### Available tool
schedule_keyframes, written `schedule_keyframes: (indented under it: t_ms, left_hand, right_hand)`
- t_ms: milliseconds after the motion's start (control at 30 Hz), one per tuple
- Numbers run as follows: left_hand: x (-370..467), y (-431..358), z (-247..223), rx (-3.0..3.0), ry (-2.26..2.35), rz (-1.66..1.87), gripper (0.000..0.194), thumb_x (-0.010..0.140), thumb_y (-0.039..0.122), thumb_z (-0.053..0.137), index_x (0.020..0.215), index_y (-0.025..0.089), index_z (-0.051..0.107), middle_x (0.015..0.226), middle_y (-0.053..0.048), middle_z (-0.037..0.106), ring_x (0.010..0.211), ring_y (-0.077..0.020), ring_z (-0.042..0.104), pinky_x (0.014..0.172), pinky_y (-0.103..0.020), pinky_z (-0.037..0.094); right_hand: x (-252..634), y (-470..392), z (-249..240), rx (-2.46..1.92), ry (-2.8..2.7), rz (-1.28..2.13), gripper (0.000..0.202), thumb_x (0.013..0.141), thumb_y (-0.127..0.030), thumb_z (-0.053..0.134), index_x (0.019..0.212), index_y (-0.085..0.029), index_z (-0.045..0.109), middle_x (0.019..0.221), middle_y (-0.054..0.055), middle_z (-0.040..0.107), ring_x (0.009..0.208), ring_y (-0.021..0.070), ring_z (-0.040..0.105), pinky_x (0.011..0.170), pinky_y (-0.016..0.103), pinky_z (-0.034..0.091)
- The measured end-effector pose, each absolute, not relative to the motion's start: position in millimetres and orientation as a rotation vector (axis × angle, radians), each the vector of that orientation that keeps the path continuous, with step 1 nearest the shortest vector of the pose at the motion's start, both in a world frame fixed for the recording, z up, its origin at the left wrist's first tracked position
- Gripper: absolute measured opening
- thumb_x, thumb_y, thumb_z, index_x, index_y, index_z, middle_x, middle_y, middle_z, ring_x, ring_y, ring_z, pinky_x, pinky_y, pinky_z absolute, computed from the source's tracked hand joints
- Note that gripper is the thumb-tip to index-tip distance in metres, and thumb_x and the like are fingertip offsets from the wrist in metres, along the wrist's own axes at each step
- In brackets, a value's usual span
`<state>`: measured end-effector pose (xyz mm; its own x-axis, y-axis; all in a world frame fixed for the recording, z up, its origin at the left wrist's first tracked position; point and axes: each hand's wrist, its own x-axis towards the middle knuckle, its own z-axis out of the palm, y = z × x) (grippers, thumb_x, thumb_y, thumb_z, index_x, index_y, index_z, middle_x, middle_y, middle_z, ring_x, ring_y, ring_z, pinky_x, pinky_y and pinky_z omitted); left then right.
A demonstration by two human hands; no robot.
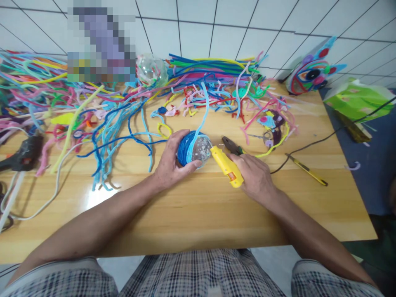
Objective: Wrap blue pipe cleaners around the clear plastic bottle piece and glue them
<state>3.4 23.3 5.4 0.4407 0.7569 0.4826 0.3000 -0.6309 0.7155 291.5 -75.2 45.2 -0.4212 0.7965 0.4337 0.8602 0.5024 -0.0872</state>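
Note:
My left hand [173, 165] is wrapped round the left side of a clear plastic ball [201, 150]. Dark blue pipe cleaners [185, 148] are coiled over the ball's left part, with light blue rows beside them. One light blue pipe cleaner [204, 107] rises free from the ball toward the back. My right hand [255, 175] is closed on a yellow glue gun [227, 165], whose tip is at the bare right side of the ball. Its handle is mostly hidden in the hand. Just behind the right hand lie dark-jawed pliers [231, 145].
Loose blue pipe cleaners [113, 140] lie left of the ball, with colourful piles behind. A black glue gun [26, 152] rests far left. A yellow craft knife [306, 169], black cord [309, 153] and decorated ball [309, 76] are on the right. Another clear ball [151, 71] stands behind.

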Motion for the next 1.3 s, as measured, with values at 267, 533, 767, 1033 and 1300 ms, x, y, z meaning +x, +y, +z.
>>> schedule_keyframes:
  t_ms: [267, 533, 767, 1033, 1300]
  left_hand:
    - [3.4, 23.7, 4.9, 2.132, 0.892, 1.104, 0.085, 0.096, 0.070, 0.076, 0.165, 0.032, 0.042, 0.158, -0.014, 0.058, 0.147, -0.0372, 0.059, 0.126, -0.060, 0.052]
    - [3.6, 24.1, 3.7, 2.141, 0.882, 1.117, 0.084, 0.097, 0.069, 0.076, 0.165, 0.031, 0.043, 0.158, -0.014, 0.058, 0.147, -0.0373, 0.059, 0.126, -0.061, 0.052]
    - [3.7, 23.6, 5.7, 2.154, 0.905, 1.090, 0.085, 0.096, 0.071, 0.074, 0.164, 0.031, 0.042, 0.158, -0.015, 0.058, 0.147, -0.0375, 0.060, 0.125, -0.061, 0.053]
    - [3.3, 23.9, 5.9, 2.167, 0.908, 1.091, 0.086, 0.096, 0.071, 0.074, 0.164, 0.030, 0.042, 0.158, -0.015, 0.059, 0.147, -0.0379, 0.060, 0.125, -0.062, 0.053]
    - [3.0, 23.5, 6.8, 2.174, 0.900, 1.075, 0.086, 0.097, 0.071, 0.073, 0.165, 0.030, 0.040, 0.159, -0.016, 0.057, 0.149, -0.0366, 0.058, 0.126, -0.060, 0.052]
  right_hand:
    - [293.1, -75.2, 41.1, -1.332, -2.282, -0.116, 0.034, 0.105, -0.016, 0.059, 0.139, -0.019, 0.059, 0.098, 0.006, 0.081, 0.085, 0.0248, 0.076, 0.079, 0.037, 0.058]
    - [291.7, -74.7, 39.9, -1.310, -2.289, -0.136, 0.028, 0.106, -0.017, 0.058, 0.134, -0.018, 0.062, 0.093, 0.005, 0.079, 0.082, 0.0248, 0.075, 0.076, 0.036, 0.057]
    - [293.7, -77.2, 37.4, -1.342, -2.290, -0.069, 0.030, 0.107, -0.022, 0.059, 0.137, -0.020, 0.063, 0.096, 0.005, 0.079, 0.085, 0.0246, 0.074, 0.080, 0.037, 0.058]
    - [293.6, -77.5, 38.1, -1.354, -2.309, -0.070, 0.030, 0.107, -0.019, 0.057, 0.136, -0.020, 0.063, 0.096, 0.005, 0.080, 0.086, 0.0242, 0.075, 0.079, 0.036, 0.058]
    - [294.8, -77.1, 38.7, -1.335, -2.311, -0.064, 0.026, 0.109, -0.023, 0.057, 0.134, -0.019, 0.064, 0.095, 0.004, 0.080, 0.085, 0.0230, 0.075, 0.079, 0.035, 0.057]
